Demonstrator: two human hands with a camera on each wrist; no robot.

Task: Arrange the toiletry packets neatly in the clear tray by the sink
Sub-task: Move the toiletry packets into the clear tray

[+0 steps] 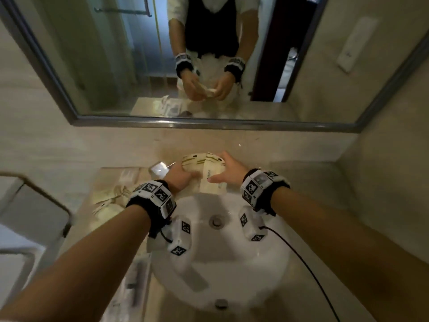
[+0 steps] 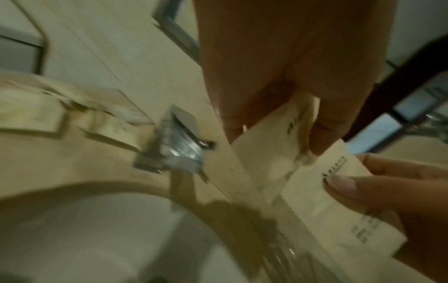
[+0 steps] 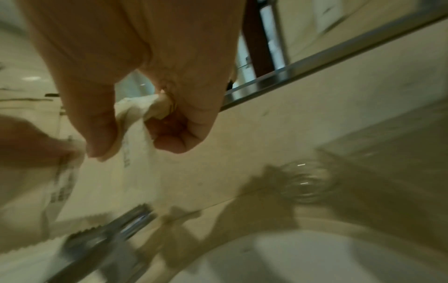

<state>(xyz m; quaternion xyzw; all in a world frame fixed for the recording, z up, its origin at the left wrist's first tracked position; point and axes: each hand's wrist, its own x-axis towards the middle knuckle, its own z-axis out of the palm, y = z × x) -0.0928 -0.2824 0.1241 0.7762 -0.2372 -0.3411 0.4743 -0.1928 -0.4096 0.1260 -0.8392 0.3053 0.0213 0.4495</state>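
Both hands hold a fanned bunch of cream toiletry packets in the air over the counter behind the sink. My left hand pinches the left packets between thumb and fingers. My right hand pinches the right ones, its other fingers curled. More cream packets lie loose on the counter to the left. I cannot pick out the clear tray with certainty; the views are blurred.
The white basin with its drain lies under my wrists. A chrome faucet stands behind it. A small shiny square object sits left of the hands, and a clear glass to the right. The mirror hangs behind.
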